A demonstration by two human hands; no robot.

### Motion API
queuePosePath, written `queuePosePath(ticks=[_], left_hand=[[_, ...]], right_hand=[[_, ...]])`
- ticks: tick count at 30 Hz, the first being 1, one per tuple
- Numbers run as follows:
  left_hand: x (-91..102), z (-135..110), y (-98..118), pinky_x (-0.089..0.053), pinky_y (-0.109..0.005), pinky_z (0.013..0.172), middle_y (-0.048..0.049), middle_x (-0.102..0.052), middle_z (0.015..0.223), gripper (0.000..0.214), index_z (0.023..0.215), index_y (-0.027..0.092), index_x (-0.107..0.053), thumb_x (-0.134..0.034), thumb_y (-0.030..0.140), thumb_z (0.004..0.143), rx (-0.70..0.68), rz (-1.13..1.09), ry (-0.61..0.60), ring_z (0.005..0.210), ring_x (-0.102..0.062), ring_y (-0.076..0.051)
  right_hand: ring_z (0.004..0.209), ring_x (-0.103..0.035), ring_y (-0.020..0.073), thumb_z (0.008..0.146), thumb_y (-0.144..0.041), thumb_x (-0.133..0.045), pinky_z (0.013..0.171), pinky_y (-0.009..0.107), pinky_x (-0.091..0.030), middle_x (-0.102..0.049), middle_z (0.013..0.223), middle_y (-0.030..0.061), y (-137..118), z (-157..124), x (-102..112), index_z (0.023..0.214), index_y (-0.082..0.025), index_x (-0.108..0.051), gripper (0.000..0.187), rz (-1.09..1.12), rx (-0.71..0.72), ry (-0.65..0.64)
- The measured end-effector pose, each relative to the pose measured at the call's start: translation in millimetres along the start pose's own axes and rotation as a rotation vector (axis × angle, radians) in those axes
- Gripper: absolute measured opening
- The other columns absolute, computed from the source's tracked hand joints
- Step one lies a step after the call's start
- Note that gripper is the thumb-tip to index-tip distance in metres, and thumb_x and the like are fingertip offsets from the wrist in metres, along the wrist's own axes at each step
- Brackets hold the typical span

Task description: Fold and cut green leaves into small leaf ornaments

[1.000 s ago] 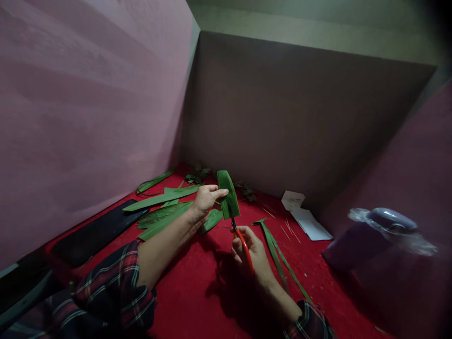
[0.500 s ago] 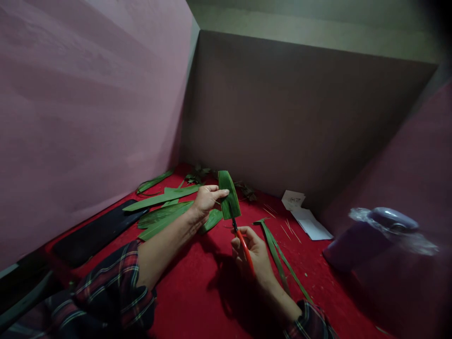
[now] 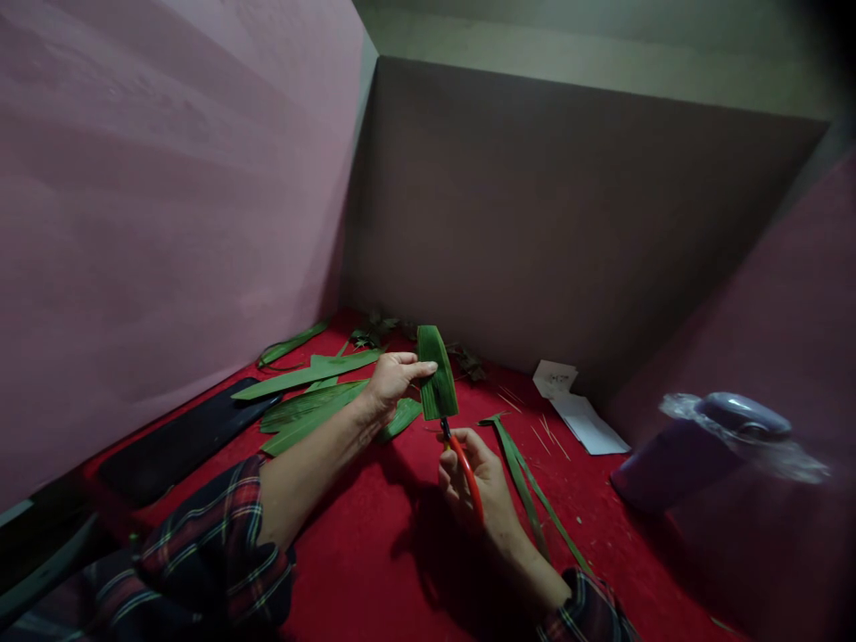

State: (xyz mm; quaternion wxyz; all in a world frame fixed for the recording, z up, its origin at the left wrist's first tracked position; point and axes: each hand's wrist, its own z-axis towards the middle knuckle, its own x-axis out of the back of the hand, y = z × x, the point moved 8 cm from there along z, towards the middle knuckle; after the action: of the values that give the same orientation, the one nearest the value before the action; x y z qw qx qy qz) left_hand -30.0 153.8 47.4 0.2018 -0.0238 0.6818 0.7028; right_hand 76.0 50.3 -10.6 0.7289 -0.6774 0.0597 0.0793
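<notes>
My left hand (image 3: 390,382) pinches a short folded piece of green leaf (image 3: 437,374) and holds it upright above the red table. My right hand (image 3: 482,484) grips red-handled scissors (image 3: 461,464), whose dark blades meet the lower edge of that leaf piece. Several long green leaves (image 3: 304,397) lie on the red cloth just left of my left hand. Thin green leaf strips (image 3: 525,481) lie to the right of my right hand.
A black flat tray (image 3: 177,441) lies at the left by the pink wall. White paper sheets (image 3: 579,406) and thin sticks (image 3: 545,432) lie at the back right. A purple lidded container (image 3: 702,450) stands at the right. Dark foliage (image 3: 378,332) sits in the back corner.
The leaf piece and scissors have shifted very slightly to the right. Both hands stay almost where they were.
</notes>
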Motion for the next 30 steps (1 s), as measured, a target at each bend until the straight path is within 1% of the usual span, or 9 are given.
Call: queuePosePath(ticks=[6, 11, 15, 22, 26, 30], left_hand=[[-0.2, -1.2, -1.4, -0.041, -0.021, 0.038, -0.0025, -0.059, 0.054, 0.026, 0.064, 0.01, -0.062, -0.073, 0.03, 0.053, 0.007, -0.008, 0.0, 0.042, -0.052, -0.011], [-4.0, -0.9, -1.8, -0.045, -0.023, 0.044, -0.0025, -0.059, 0.056, 0.028, 0.064, 0.009, -0.06, -0.074, 0.032, 0.053, 0.0, -0.028, -0.049, 0.045, -0.054, -0.011], [-5.7, -2.2, 1.0, -0.047, -0.025, 0.049, 0.0001, -0.057, 0.055, 0.027, 0.063, 0.01, -0.057, -0.074, 0.029, 0.053, -0.021, -0.07, -0.052, 0.046, -0.053, -0.01], [-6.0, -3.3, 2.6, -0.047, -0.025, 0.047, 0.0009, -0.054, 0.052, 0.025, 0.057, 0.013, -0.049, -0.071, 0.024, 0.054, -0.024, -0.078, -0.037, 0.045, -0.051, -0.009], [-5.2, -4.4, 4.5, -0.046, -0.025, 0.045, 0.0009, -0.054, 0.05, 0.022, 0.056, 0.013, -0.048, -0.068, 0.022, 0.055, -0.011, -0.037, -0.026, 0.043, -0.051, -0.01], [-3.9, -5.4, 7.4, -0.044, -0.023, 0.043, 0.0016, -0.053, 0.049, 0.021, 0.055, 0.012, -0.049, -0.067, 0.022, 0.055, -0.014, -0.012, -0.011, 0.041, -0.05, -0.009]], right_hand=[[0.036, -0.032, 0.0033, 0.067, -0.042, -0.071, 0.034, 0.015, -0.024, -0.044, 0.054, -0.0094, 5.5, 1.6, 2.3, 0.087, -0.021, -0.045, 0.039, 0.057, 0.01, 0.009], [0.034, -0.03, 0.0028, 0.064, -0.043, -0.072, 0.032, 0.014, -0.023, -0.043, 0.049, -0.0105, 3.2, 1.9, 3.6, 0.085, -0.02, -0.046, 0.041, 0.06, 0.021, 0.035], [0.035, -0.032, 0.0032, 0.065, -0.04, -0.072, 0.033, 0.014, -0.024, -0.045, 0.051, -0.0098, 2.6, 2.5, 5.5, 0.085, -0.02, -0.046, 0.038, 0.057, 0.03, 0.04], [0.037, -0.033, 0.0032, 0.068, -0.04, -0.071, 0.034, 0.014, -0.025, -0.045, 0.053, -0.0089, 0.7, 1.8, 7.1, 0.085, -0.02, -0.046, 0.036, 0.016, 0.063, 0.049], [0.037, -0.033, 0.0034, 0.067, -0.045, -0.07, 0.034, 0.014, -0.025, -0.046, 0.052, -0.0087, 1.4, 2.6, 8.0, 0.085, -0.02, -0.046, 0.039, -0.015, 0.077, 0.05], [0.036, -0.032, 0.0034, 0.065, -0.052, -0.068, 0.033, 0.014, -0.025, -0.043, 0.052, -0.0094, 2.4, 4.4, 9.4, 0.091, -0.019, -0.046, 0.046, -0.082, 0.11, 0.029]])
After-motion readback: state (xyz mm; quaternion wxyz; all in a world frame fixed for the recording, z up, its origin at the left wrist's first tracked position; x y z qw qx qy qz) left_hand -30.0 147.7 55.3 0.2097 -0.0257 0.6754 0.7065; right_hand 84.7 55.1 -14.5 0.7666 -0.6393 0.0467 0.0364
